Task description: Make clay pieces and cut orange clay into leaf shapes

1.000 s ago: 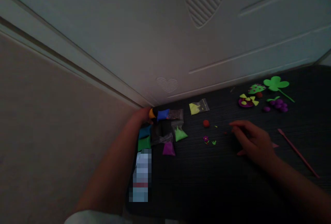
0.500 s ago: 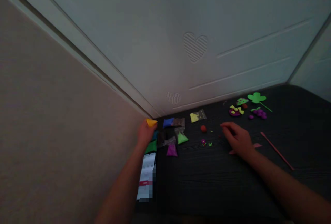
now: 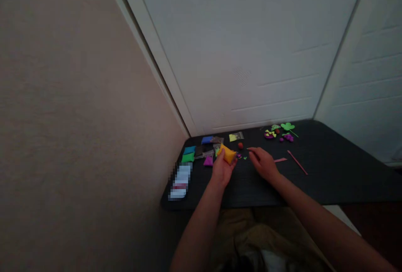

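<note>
My left hand (image 3: 223, 170) is closed around a packet of orange-yellow clay (image 3: 227, 153), raised over the left part of the dark table. To its right, my right hand (image 3: 264, 164) hovers over the table with fingers stretched forward and the thumb a little apart; nothing shows in it. Between the hands lie a small purple flower-like piece (image 3: 239, 155) and a tiny green piece (image 3: 245, 158). A red-brown ball (image 3: 240, 145) sits just beyond them. Partly behind the held packet is a light green packet (image 3: 216, 150), with a purple packet (image 3: 208, 161) to its left.
More packets, including blue (image 3: 207, 139), green (image 3: 188, 157) and pale yellow (image 3: 235, 137), lie along the back left. A phone (image 3: 182, 182) rests at the left edge. Rightward are a pink stick (image 3: 297, 162), a pink strip (image 3: 280, 160), purple grapes (image 3: 289, 137) and a green flower shape (image 3: 287, 127).
My left hand has brought the orange-yellow packet from the far left edge toward the middle, nearer my right hand. The camera view has shifted, showing more of the table's front edge and my lap.
</note>
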Motion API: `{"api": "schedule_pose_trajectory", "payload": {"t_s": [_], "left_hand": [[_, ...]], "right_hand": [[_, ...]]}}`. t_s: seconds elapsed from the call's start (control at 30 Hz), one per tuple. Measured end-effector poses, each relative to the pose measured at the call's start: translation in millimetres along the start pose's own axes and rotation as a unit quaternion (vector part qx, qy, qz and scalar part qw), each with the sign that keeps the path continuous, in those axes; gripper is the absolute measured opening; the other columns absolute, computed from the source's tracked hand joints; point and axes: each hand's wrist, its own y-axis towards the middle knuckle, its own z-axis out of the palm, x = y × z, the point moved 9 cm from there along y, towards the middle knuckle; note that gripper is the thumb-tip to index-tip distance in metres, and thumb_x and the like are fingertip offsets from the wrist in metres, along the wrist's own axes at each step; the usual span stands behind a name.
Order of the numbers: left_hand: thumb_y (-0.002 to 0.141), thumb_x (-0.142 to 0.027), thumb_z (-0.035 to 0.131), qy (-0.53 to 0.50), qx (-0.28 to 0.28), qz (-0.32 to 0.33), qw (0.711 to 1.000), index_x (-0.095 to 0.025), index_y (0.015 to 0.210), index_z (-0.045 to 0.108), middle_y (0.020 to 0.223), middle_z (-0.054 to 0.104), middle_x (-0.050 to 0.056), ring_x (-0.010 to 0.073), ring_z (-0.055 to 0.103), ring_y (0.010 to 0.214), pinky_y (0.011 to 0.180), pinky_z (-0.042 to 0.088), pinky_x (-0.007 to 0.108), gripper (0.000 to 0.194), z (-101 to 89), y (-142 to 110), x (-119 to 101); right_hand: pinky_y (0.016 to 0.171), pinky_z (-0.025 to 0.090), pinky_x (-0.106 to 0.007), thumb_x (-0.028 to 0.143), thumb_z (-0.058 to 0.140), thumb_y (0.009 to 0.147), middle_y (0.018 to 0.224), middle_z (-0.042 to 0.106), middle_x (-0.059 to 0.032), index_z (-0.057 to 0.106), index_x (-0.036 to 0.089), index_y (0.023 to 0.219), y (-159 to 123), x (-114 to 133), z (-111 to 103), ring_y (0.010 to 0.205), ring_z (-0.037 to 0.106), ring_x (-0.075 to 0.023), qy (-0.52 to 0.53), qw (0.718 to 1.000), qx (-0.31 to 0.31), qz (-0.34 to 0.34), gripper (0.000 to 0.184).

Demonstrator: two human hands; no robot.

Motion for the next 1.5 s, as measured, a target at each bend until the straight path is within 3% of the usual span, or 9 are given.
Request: {"api": "schedule_pose_trajectory", "payload": {"t_s": [0.13,0.3,0.53,0.73,0.87,1.0,1.2,1.5], "left_hand": [[0.085,-0.036,0.053,-0.101,0.043,-0.006,0.994,-0.017,0.100,0.058,0.102,0.065,0.009,0.0173,0.063,0.094,0.086,0.050,0.034,0.026,11.2,-19,14],[0.078,-0.034,0.063,-0.123,0.016,0.019,0.992,-0.016,0.095,0.058,0.096,0.065,0.009,0.0177,0.064,0.090,0.086,0.049,0.032,0.025,-12.9,-33,38],[0.072,-0.031,0.070,0.011,-0.084,0.078,0.993,-0.018,0.104,0.050,0.098,0.063,0.006,0.0179,0.062,0.090,0.087,0.046,0.035,0.039,-45.0,-45,38],[0.070,-0.029,0.071,0.135,-0.160,0.151,0.966,-0.025,0.108,0.054,0.121,0.050,0.005,0.0198,0.044,0.118,0.101,0.032,0.033,0.043,-59.6,-58,18],[0.071,-0.031,0.068,0.189,-0.082,0.140,0.969,-0.020,0.085,0.065,0.091,0.062,0.005,0.0198,0.057,0.089,0.085,0.043,0.032,0.019,-41.6,-62,19],[0.069,-0.029,0.069,0.201,-0.019,0.124,0.971,-0.018,0.080,0.064,0.080,0.064,0.004,0.0168,0.059,0.075,0.073,0.046,0.028,0.016,-27.2,-63,24],[0.070,-0.029,0.067,0.210,-0.018,0.101,0.972,-0.017,0.080,0.061,0.080,0.065,0.004,0.0165,0.061,0.076,0.072,0.047,0.028,0.016,-31.6,-62,29],[0.075,-0.031,0.062,0.252,-0.047,0.102,0.961,-0.018,0.079,0.065,0.079,0.066,0.004,0.0179,0.060,0.075,0.071,0.044,0.027,0.014,-39.8,-68,28]], "right_hand": [[0.083,0.050,-0.039,0.035,0.048,0.091,0.109,0.062,-0.0075,0.056,0.016,0.112,-26,29,30,0.096,0.061,-0.0178,0.066,0.998,-0.004,0.015,0.030],[0.068,0.052,-0.030,0.035,0.047,0.088,0.080,0.069,-0.0049,0.063,0.016,0.086,-44,25,53,0.074,0.065,-0.0170,0.121,0.991,0.033,0.054,0.025],[0.061,0.045,-0.026,0.036,0.052,0.082,0.068,0.062,-0.0003,0.058,0.018,0.071,-52,7,50,0.066,0.058,-0.0155,0.130,0.981,0.056,0.130,0.022],[0.063,0.043,-0.027,0.036,0.052,0.083,0.070,0.062,-0.0006,0.057,0.019,0.071,-58,13,49,0.067,0.057,-0.0157,0.101,0.983,0.072,0.135,0.021],[0.065,0.044,-0.028,0.034,0.052,0.083,0.071,0.062,-0.0010,0.057,0.020,0.072,-60,18,50,0.067,0.057,-0.0156,0.077,0.986,0.088,0.117,0.019],[0.069,0.046,-0.030,0.032,0.053,0.086,0.076,0.062,-0.0007,0.059,0.017,0.076,-61,23,55,0.071,0.058,-0.0136,0.052,0.988,0.114,0.092,0.019],[0.074,0.049,-0.033,0.035,0.053,0.088,0.084,0.063,-0.0014,0.060,0.014,0.085,-63,27,60,0.077,0.059,-0.0127,0.026,0.987,0.139,0.071,0.022],[0.069,0.044,-0.028,0.024,0.055,0.083,0.077,0.066,-0.0010,0.061,0.020,0.075,-62,34,60,0.072,0.059,-0.0151,0.043,0.988,0.140,0.054,0.011]]}}
